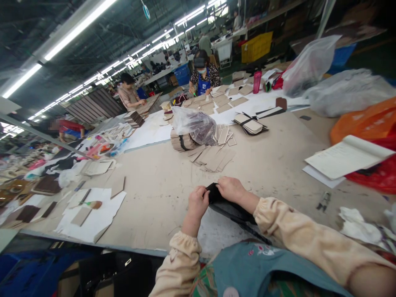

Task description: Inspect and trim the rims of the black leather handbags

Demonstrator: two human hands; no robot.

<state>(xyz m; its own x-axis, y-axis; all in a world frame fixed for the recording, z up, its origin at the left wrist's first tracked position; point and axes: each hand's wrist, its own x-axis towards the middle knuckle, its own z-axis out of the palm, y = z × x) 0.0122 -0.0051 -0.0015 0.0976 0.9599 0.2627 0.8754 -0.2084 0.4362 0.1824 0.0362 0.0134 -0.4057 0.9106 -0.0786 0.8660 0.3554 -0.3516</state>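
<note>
Both hands grip a black piece [227, 208] that looks like soft leather or fabric, with long strap-like parts trailing toward my body. My left hand [198, 202] pinches its left end between thumb and fingers. On the upper edge, close beside it, my right hand [232, 189] is closed as well. The piece hangs just over the near part of the table; its exact kind cannot be made out. Beyond my hands lie a fan of flat beige pieces [213, 159] and a bound stack of boards [182, 141] under a clear plastic bag [198, 123].
On the left, a brush [93, 204] lies on white paper [105, 214]. To the right are a notepad [349, 156], small pliers-like snips [323, 202] and an orange bag [365, 123]. A co-worker in a blue apron [203, 86] works across the table. Dark bags [114, 268] sit below the near edge.
</note>
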